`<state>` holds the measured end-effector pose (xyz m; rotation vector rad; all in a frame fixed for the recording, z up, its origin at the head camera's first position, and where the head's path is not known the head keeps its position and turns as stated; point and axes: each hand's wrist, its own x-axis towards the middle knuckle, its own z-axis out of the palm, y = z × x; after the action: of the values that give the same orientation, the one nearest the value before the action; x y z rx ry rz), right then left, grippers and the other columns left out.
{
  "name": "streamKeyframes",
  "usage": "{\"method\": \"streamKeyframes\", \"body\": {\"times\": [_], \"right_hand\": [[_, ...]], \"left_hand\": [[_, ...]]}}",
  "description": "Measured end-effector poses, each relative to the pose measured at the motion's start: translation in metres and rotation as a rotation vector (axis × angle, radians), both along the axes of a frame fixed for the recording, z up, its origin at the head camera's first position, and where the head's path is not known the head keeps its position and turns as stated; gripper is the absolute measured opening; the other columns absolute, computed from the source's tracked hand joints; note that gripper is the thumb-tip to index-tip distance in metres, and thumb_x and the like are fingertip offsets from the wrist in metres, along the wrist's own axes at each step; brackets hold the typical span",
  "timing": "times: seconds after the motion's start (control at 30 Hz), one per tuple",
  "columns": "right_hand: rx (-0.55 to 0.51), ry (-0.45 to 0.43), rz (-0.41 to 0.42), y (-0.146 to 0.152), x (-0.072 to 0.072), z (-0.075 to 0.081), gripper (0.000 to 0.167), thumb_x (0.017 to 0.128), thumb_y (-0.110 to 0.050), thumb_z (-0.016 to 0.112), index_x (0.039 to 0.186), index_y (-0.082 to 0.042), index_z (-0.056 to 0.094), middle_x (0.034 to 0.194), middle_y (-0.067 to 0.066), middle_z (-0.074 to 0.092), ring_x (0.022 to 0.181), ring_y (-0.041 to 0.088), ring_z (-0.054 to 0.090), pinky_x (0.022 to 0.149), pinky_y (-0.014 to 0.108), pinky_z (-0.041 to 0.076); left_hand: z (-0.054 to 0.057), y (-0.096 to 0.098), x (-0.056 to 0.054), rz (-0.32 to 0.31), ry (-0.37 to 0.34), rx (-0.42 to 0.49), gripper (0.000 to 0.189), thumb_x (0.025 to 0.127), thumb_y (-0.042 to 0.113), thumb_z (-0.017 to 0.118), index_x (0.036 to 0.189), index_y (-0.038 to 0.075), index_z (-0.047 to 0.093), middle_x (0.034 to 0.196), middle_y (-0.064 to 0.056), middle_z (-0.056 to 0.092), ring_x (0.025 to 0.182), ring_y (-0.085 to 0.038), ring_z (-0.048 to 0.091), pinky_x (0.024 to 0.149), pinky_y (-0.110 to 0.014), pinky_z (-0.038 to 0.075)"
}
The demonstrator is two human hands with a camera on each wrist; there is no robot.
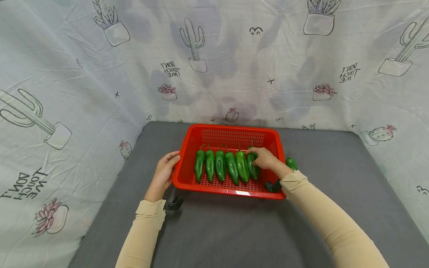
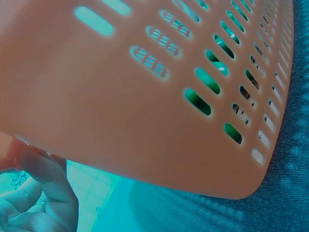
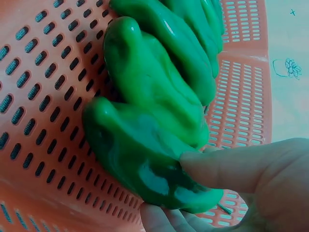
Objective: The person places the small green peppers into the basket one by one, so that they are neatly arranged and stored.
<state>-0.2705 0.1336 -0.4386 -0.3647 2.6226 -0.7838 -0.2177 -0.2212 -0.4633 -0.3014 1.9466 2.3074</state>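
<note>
A red plastic basket [image 1: 231, 127] with slotted walls holds several green peppers [image 1: 220, 165], lined up side by side with stems toward the far wall. My left hand [image 1: 165, 170] grips the basket's left rim; in the left wrist view its curled fingers [image 2: 60, 186] meet the rim's edge. Inside the basket, my right hand [image 1: 267, 159] pinches the rightmost green pepper [image 3: 140, 154] near its stem end, thumb on one side and fingers on the other. That pepper lies at the end of the row, beside its neighbour [image 3: 154, 87].
Another green pepper [image 1: 291, 163] lies on the grey table [image 1: 335, 186] just outside the basket's right wall, partly hidden by my right forearm. A white cloth [image 1: 228, 74] printed with cacti hangs behind the table and along both sides.
</note>
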Motion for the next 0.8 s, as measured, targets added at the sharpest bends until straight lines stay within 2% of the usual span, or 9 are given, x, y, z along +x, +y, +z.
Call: {"method": "streamKeyframes", "body": {"times": [0.1,0.2,0.53,0.63,0.8], "right_hand": [[0.007,-0.006,0.018,0.0000,0.0001,-0.0012,0.051,0.079,0.006,0.061,0.128,-0.004,0.057,0.134,0.025,0.049,0.088,0.026,0.048,0.062,0.028,0.038],[0.007,-0.019,0.034,-0.0007,-0.0004,-0.0024,0.052,0.078,0.007,0.059,0.128,-0.004,0.056,0.133,0.025,0.050,0.093,0.028,0.047,0.063,0.028,0.037],[0.006,-0.073,0.075,-0.0013,-0.0023,-0.0039,0.059,0.076,0.008,0.059,0.133,-0.006,0.052,0.128,0.024,0.051,0.070,0.020,0.043,0.055,0.025,0.034],[0.000,-0.098,0.090,-0.0009,-0.0019,-0.0034,0.063,0.077,0.008,0.059,0.137,-0.006,0.048,0.128,0.024,0.050,0.063,0.017,0.040,0.054,0.025,0.034],[-0.011,-0.128,0.091,-0.0014,-0.0016,-0.0045,0.073,0.078,0.008,0.059,0.145,-0.011,0.038,0.120,0.024,0.052,0.051,0.012,0.032,0.051,0.023,0.033]], "left_hand": [[-0.0001,0.0001,-0.0001,-0.002,0.000,0.005,0.035,0.099,0.013,0.049,0.132,0.000,0.045,0.099,0.003,0.060,0.084,-0.010,0.063,0.073,-0.025,0.056],[0.0001,0.0000,0.0000,0.000,0.001,0.017,0.034,0.099,0.013,0.050,0.130,0.000,0.046,0.098,0.003,0.061,0.083,-0.010,0.064,0.073,-0.025,0.056],[0.0010,0.0003,0.0000,0.006,-0.009,0.005,0.035,0.099,0.014,0.050,0.131,0.001,0.046,0.097,0.003,0.060,0.083,-0.010,0.063,0.072,-0.025,0.056],[0.0012,0.0006,0.0001,0.007,-0.012,0.000,0.035,0.098,0.015,0.051,0.130,0.001,0.046,0.097,0.004,0.061,0.083,-0.010,0.063,0.072,-0.025,0.056],[0.0020,0.0010,0.0008,0.003,-0.010,0.010,0.037,0.098,0.014,0.051,0.132,-0.001,0.045,0.097,0.004,0.060,0.082,-0.009,0.063,0.071,-0.025,0.055]]}}
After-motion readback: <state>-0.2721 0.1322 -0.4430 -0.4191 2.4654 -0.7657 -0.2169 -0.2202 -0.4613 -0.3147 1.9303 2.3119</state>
